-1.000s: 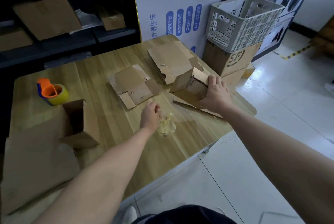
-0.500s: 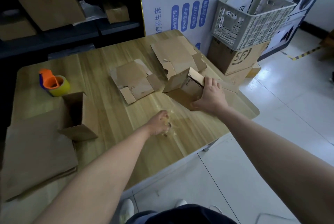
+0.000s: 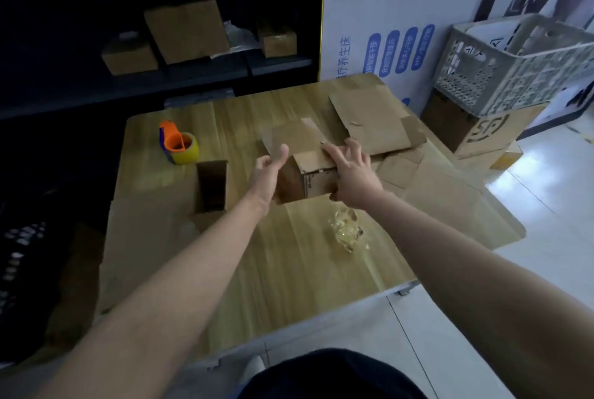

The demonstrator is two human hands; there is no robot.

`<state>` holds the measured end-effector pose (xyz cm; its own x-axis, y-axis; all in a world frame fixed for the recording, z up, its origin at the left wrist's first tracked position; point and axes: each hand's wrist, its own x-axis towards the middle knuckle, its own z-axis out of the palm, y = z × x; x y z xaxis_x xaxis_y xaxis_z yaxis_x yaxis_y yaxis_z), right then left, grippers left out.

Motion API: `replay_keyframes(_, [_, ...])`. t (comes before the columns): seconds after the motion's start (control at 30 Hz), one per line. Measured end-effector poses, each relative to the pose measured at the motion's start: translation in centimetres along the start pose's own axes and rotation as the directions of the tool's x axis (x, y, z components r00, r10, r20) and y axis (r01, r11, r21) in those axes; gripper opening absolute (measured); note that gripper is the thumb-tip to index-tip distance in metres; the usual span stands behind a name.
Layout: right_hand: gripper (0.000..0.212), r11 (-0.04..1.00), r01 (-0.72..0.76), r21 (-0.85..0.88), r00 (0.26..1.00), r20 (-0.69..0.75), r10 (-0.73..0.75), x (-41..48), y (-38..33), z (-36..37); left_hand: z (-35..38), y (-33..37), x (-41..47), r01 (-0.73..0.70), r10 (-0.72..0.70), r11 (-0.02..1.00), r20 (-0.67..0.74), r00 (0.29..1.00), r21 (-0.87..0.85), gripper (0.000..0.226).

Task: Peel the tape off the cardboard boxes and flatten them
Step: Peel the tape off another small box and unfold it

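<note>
A small cardboard box (image 3: 313, 178) is held above the middle of the wooden table (image 3: 289, 270). My right hand (image 3: 352, 173) grips its right side, fingers over the top edge. My left hand (image 3: 268, 173) touches the box's left side with the thumb raised and fingers fairly straight. A crumpled wad of clear tape (image 3: 348, 233) lies on the table just below my right wrist. An open box (image 3: 212, 192) stands to the left. Flattened cardboard pieces (image 3: 373, 122) lie behind the held box.
An orange tape dispenser with yellow tape (image 3: 178, 143) sits at the table's left rear. Flat cardboard sheets (image 3: 450, 192) cover the right part. A grey plastic crate (image 3: 520, 64) rests on stacked boxes (image 3: 475, 128) beside the table. Dark shelves (image 3: 160, 44) with boxes stand behind.
My right hand brought the small box from the right side to the table's middle. My left hand let go of the tape wad and rose to the box's left side.
</note>
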<state>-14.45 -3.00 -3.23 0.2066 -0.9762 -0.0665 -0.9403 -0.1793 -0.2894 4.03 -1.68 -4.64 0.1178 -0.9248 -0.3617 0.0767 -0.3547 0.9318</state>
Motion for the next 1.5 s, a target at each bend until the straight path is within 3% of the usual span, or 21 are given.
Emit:
replay_keyframes(0.07, [0.105, 0.999, 0.042, 0.028, 0.998, 0.04, -0.043, 0.3, -1.7, 1.0, -2.0, 0.4, 0.1, 0.074, -0.076, 0.995, 0.024, 0.997, 0.06, 0.12])
replay_keyframes(0.17, [0.104, 0.995, 0.089, 0.054, 0.994, 0.055, -0.092, 0.8, -3.1, 1.9, -4.7, 0.4, 0.4, 0.157, -0.159, 0.987, 0.081, 0.984, 0.035, 0.121])
replay_keyframes(0.23, [0.103, 0.99, 0.13, 0.059, 0.989, 0.057, -0.134, 1.1, -3.6, 2.1, -6.1, 0.5, 0.6, 0.231, -0.233, 0.972, 0.084, 0.969, 0.04, 0.106])
replay_keyframes(0.37, [0.102, 0.975, 0.178, 0.13, 0.982, 0.042, -0.185, 1.6, -4.0, 2.3, -7.5, 0.6, 1.0, 0.379, -0.382, 0.923, 0.045, 0.923, 0.068, 0.052])
replay_keyframes(0.47, [0.102, 0.963, 0.161, 0.216, 0.985, 0.031, -0.171, 2.0, -3.8, 2.2, -8.1, 0.7, 1.7, 0.43, -0.426, 0.902, 0.101, 0.899, -0.026, 0.037])
replay_keyframes(0.53, [0.101, 0.926, 0.069, 0.372, 0.993, 0.064, -0.1, 2.1, -3.5, 1.7, -8.1, 1.0, 2.2, 0.417, -0.404, 0.901, 0.119, 0.907, -0.12, 0.032])
replay_keyframes(0.63, [0.08, 0.755, -0.138, 0.641, 0.99, 0.103, 0.094, 2.0, -2.8, 0.7, -8.2, 1.5, 2.7, 0.353, -0.346, 0.929, 0.077, 0.935, -0.109, 0.023])
replay_keyframes(0.77, [0.031, 0.318, -0.369, 0.873, 0.92, 0.294, 0.259, 1.6, -1.5, -0.7, -7.9, 1.8, 2.9, 0.239, -0.238, 0.971, 0.046, 0.97, -0.015, 0.012])
replay_keyframes(0.8, [0.025, 0.306, -0.392, 0.868, 0.912, 0.323, 0.252, 1.4, -1.4, -1.0, -7.8, 1.7, 3.0, 0.212, -0.212, 0.977, 0.048, 0.976, -0.001, 0.011])
replay_keyframes(0.87, [0.025, 0.403, -0.403, 0.821, 0.915, 0.353, 0.196, 1.4, -1.4, -1.1, -7.5, 1.7, 3.0, 0.155, -0.155, 0.988, 0.077, 0.985, 0.004, 0.013])
replay_keyframes(1.03, [0.057, 0.556, -0.465, 0.689, 0.866, 0.485, 0.124, 1.6, -0.9, -0.2, -6.2, 2.4, 2.9, -0.048, 0.024, 0.98, 0.128, 0.991, 0.192, 0.016])
replay_keyframes(1.1, [0.067, 0.548, -0.486, 0.681, 0.857, 0.495, 0.144, 1.8, -1.0, 0.1, -5.7, 2.5, 3.0, -0.089, 0.08, 0.985, 0.065, 0.995, 0.149, 0.026])
replay_keyframes(1.17, [0.071, 0.507, -0.499, 0.703, 0.858, 0.481, 0.178, 1.9, -1.2, 0.1, -5.3, 2.5, 2.9, -0.086, 0.085, 0.995, 0.021, 0.996, 0.042, 0.052])
replay_keyframes(1.23, [0.071, 0.432, -0.526, 0.733, 0.85, 0.477, 0.225, 2.0, -1.4, -0.2, -4.9, 2.2, 3.0, 0.017, -0.016, 0.999, 0.031, 0.999, -0.047, 0.084])
replay_keyframes(1.3, [0.071, 0.303, -0.571, 0.763, 0.818, 0.498, 0.287, 2.2, -1.3, -0.6, -4.9, 2.0, 2.6, 0.115, -0.111, 0.991, 0.077, 0.991, -0.061, 0.094])
replay_keyframes(1.4, [0.071, 0.063, -0.624, 0.779, 0.74, 0.564, 0.367, 2.4, -1.0, -1.0, -5.1, 1.6, 1.8, 0.168, -0.154, 0.984, 0.17, 0.973, -0.068, 0.091])
replay_keyframes(1.5, [0.068, -0.146, -0.625, 0.767, 0.681, 0.627, 0.378, 2.5, -0.8, -1.0, -4.6, 1.3, 1.3, 0.164, -0.145, 0.985, 0.243, 0.959, -0.057, 0.065])
